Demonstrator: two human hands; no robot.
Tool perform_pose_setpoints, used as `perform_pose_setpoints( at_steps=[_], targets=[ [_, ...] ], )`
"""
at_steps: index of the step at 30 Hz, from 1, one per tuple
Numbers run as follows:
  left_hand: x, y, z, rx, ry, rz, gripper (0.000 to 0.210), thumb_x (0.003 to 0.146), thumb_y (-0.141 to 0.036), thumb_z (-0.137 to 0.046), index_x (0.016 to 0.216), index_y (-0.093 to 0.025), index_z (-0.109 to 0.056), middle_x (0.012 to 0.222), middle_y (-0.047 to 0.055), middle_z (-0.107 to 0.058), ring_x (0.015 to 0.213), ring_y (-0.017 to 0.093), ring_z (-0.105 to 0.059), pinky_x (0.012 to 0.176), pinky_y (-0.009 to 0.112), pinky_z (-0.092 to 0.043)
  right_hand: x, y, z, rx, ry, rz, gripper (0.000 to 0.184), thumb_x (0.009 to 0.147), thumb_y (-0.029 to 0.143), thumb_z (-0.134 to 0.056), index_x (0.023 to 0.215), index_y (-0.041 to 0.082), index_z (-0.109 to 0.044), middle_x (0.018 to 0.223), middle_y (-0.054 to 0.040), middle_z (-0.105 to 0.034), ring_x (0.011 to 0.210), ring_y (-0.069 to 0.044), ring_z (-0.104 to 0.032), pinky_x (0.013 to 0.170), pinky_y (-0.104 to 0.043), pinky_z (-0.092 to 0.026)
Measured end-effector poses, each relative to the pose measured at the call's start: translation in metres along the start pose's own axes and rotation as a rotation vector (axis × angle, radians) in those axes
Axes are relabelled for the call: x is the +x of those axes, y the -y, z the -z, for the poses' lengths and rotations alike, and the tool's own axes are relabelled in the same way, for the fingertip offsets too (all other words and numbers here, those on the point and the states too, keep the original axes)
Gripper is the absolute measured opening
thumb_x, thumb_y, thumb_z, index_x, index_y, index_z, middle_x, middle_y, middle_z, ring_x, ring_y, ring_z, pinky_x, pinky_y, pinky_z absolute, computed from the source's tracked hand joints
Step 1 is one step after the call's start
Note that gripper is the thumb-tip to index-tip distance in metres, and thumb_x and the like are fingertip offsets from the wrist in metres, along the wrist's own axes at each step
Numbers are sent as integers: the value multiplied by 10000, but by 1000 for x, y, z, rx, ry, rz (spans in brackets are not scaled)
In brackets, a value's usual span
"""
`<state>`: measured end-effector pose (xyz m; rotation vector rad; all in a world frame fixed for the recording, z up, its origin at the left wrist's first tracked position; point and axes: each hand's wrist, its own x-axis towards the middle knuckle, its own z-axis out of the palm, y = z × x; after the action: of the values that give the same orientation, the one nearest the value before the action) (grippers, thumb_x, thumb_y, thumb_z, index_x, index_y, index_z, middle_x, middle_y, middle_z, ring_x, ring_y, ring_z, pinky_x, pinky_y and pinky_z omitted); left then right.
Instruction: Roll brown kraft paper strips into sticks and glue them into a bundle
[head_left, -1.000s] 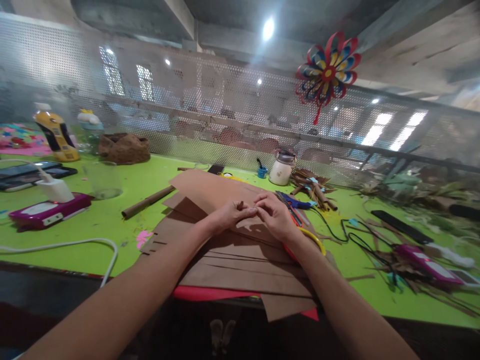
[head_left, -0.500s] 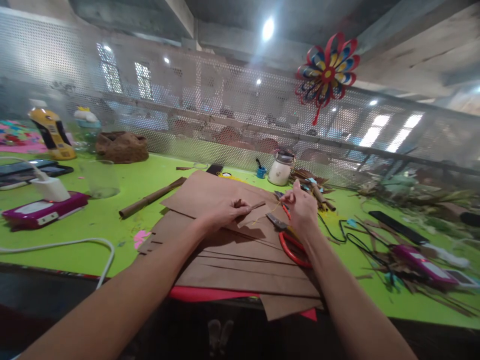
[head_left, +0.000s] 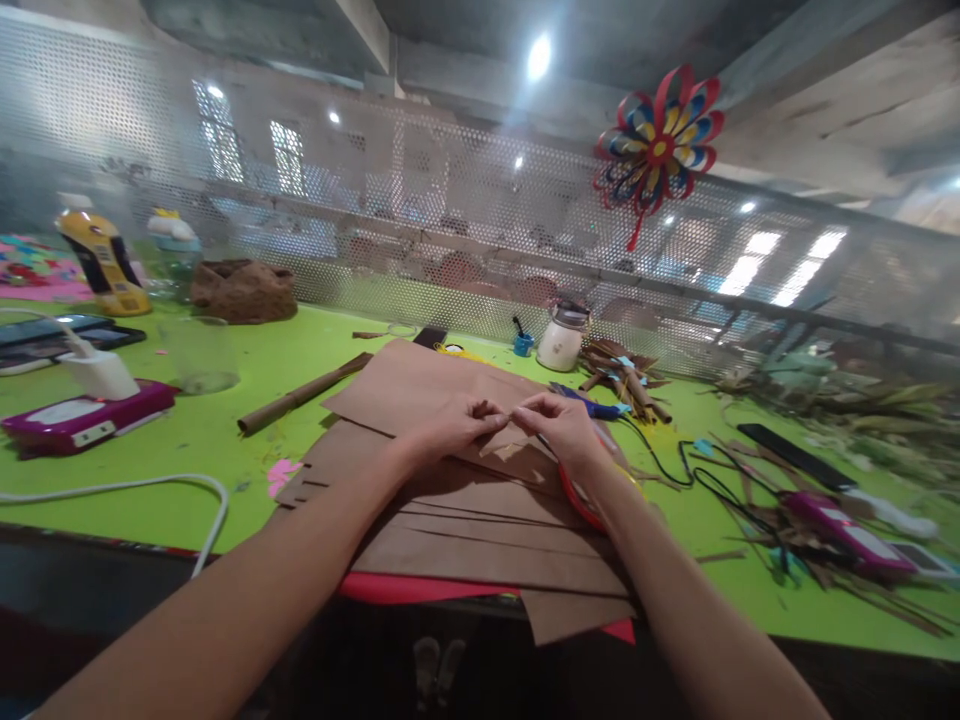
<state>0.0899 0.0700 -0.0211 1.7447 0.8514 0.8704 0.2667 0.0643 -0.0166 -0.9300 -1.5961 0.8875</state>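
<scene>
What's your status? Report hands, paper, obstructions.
Left hand, right hand pinched, tips close, over brown paper. Anything held: unclear. Scissors partly hidden by right wrist.

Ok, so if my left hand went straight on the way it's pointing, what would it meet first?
Most likely your right hand: the left hand points toward it, with their fingertips nearly meeting, though the exact depth is unclear.

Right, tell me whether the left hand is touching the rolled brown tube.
Apart: the head view shows brown paper between the left hand and the rolled brown tube.
</scene>
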Motion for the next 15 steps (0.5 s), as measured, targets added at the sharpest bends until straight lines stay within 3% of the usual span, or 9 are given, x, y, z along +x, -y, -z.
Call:
perform_pose_setpoints(
  at_steps=[4,10,15],
  targets=[
    [3,2,6,64,-39,3,345,707,-461,-553,594,-137,-511,502,-36,-408,467,63,-325,467,212,-242,3,-3,6,-25,-64,15,223,634,359,-662,637,137,-640,487,26,-546,445,-75,-426,462,-216,-340],
    [5,3,10,82,-55,9,285,685,-415,-580,655,-132,-563,572,-12,-499,507,75,-376,486,212,-277,4,-8,10,44,-112,-31,221,628,356,-664,644,137,-636,493,32,-521,434,-68,-404,440,-212,-340],
    [9,10,11,86,-64,-2,260,682,-387,-583,658,-129,-572,547,-19,-484,511,78,-386,506,215,-297,6,-13,10,102,-109,-80,225,613,360,-686,632,146,-624,470,43,-495,419,-63,-393,433,-207,-355]
  ],
)
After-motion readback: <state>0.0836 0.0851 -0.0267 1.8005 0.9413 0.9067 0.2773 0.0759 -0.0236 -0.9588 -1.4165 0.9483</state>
